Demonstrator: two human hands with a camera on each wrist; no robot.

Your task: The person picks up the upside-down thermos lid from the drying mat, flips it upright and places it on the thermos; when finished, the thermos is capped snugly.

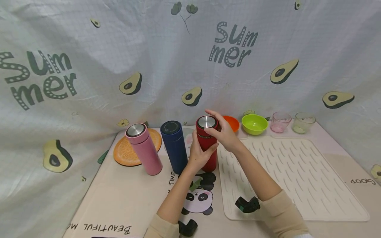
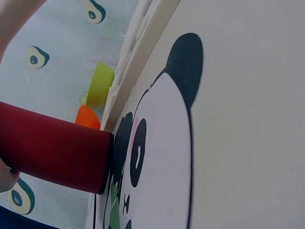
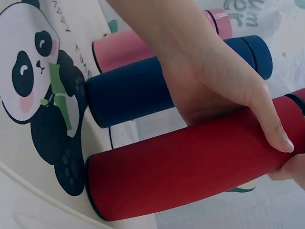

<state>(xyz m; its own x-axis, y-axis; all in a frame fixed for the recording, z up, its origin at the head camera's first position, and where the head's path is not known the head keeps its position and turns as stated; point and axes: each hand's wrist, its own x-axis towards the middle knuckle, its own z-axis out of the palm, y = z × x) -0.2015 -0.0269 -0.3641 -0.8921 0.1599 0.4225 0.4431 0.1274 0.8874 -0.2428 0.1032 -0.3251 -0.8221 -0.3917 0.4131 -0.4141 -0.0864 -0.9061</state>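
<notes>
A red thermos flask [image 1: 210, 162] stands upright on the panda-printed tabletop. My left hand [image 1: 200, 156] grips its body from the left, thumb across the near side; the right wrist view shows that hand [image 3: 217, 78] wrapped around the upper body. Higher up, my right hand [image 1: 227, 135] holds the steel-topped lid [image 1: 207, 122] between thumb and fingers. Just left of it stands a blue thermos flask [image 1: 175, 145] with a dark top. Further left, a pink thermos flask [image 1: 146, 152] leans in the picture. In the left wrist view the red flask's base [image 2: 90, 160] meets the table.
An orange round mat [image 1: 125, 150] lies behind the pink flask. At the back right are an orange bowl [image 1: 232, 123], a green bowl [image 1: 254, 125], a pink glass [image 1: 279, 122] and a clear greenish glass [image 1: 303, 123]. A cream ribbed mat [image 1: 285, 172] covers the right side.
</notes>
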